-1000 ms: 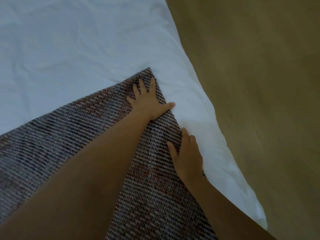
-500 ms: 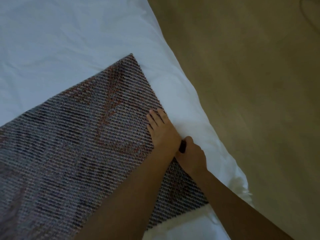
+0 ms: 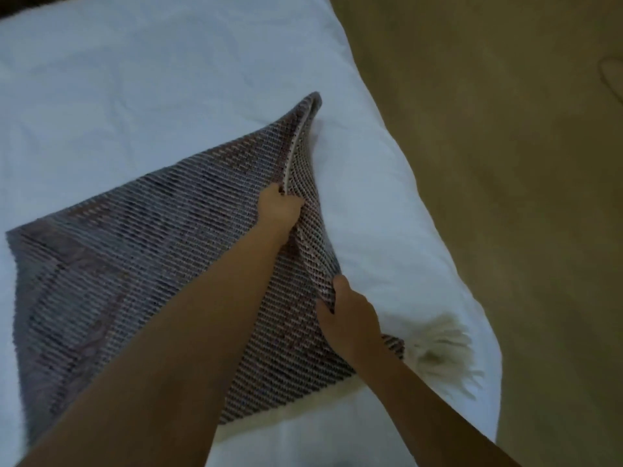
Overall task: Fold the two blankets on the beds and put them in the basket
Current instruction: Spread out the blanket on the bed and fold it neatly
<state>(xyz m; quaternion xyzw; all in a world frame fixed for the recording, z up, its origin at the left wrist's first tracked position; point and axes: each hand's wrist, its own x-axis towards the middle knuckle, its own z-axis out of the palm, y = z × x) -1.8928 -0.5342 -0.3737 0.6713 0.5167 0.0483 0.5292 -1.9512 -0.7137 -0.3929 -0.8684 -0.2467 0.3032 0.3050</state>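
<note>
A woven grey and reddish blanket (image 3: 135, 264) lies partly folded on the white bed (image 3: 135, 96). Its right edge is lifted off the sheet and curls upward. My left hand (image 3: 281, 207) grips that raised edge near its middle. My right hand (image 3: 347, 315) pinches the same edge lower down, closer to me. A cream fringe (image 3: 438, 348) hangs from the blanket's near right corner. The basket is not in view.
The bed's right edge runs diagonally from the top centre to the lower right. Beyond it is tan floor (image 3: 522, 197). A pale object (image 3: 612, 75) lies on the floor at the far right edge.
Both hands went from lying on the blanket to gripping its right edge, which now lifts off the bed. The fringe has come into view.
</note>
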